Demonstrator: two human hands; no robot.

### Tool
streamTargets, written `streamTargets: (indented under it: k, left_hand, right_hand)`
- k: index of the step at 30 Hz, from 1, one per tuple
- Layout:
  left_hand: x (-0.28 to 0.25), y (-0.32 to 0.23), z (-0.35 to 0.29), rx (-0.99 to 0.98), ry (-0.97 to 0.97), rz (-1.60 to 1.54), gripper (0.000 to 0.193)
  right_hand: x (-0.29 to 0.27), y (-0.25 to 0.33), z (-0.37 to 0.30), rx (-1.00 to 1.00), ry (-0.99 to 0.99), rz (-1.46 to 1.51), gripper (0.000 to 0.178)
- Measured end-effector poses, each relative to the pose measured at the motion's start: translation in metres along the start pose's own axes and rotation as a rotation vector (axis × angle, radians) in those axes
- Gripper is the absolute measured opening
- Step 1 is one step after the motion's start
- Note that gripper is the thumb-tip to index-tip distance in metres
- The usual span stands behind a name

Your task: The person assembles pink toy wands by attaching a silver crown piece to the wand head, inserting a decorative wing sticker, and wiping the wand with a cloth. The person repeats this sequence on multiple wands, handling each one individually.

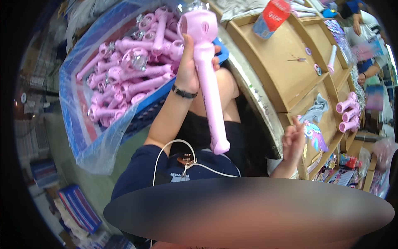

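My left hand (pixel 190 68) is wrapped round a pink plastic toy wand (pixel 210 89). The wand's hollow head with oval openings points away from me, and its long handle slants down toward my body. A clear, shiny piece (pixel 194 6) shows at the far end of the head. To the right, my right hand (pixel 292 142) is raised with its fingers partly bent and apart, and nothing shows in it. Close beside it is a colourful printed cutout (pixel 316 136) with purple and blue shapes. A grey cloth (pixel 316 109) lies just beyond.
At my left stands a blue crate lined with clear plastic (pixel 74 110), heaped with pink wands (pixel 143 81). A divided wooden tray table (pixel 271 62) on the right bears a red-labelled bottle (pixel 271 18), a screwdriver (pixel 296 60) and several pink wands (pixel 349 113). Another person's arm (pixel 370 73) is at far right.
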State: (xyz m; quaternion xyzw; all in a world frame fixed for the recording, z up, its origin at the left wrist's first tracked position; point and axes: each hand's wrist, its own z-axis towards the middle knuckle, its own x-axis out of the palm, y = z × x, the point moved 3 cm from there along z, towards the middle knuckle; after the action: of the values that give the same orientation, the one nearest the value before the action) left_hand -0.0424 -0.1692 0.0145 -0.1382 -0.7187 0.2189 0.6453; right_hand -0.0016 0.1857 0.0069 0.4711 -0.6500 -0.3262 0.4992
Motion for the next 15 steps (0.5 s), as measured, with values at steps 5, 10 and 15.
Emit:
streamTargets:
  k: [5, 10, 15]
  left_hand:
    - [-0.007, -0.011, 0.000, 0.030, 0.045, -0.013, 0.079]
    - [-0.007, -0.013, 0.000, 0.099, -0.047, 0.110, 0.080]
    - [-0.007, 0.003, -0.006, 0.136, -0.071, -0.125, 0.079]
  right_hand:
    - [0.088, -0.069, -0.049, 0.057, 0.475, -0.430, 0.032]
    - [0.133, -0.077, -0.067, -0.612, 0.616, -0.909, 0.080]
    - [0.119, -0.089, -0.050, 0.312, 0.687, 0.304, 0.071]
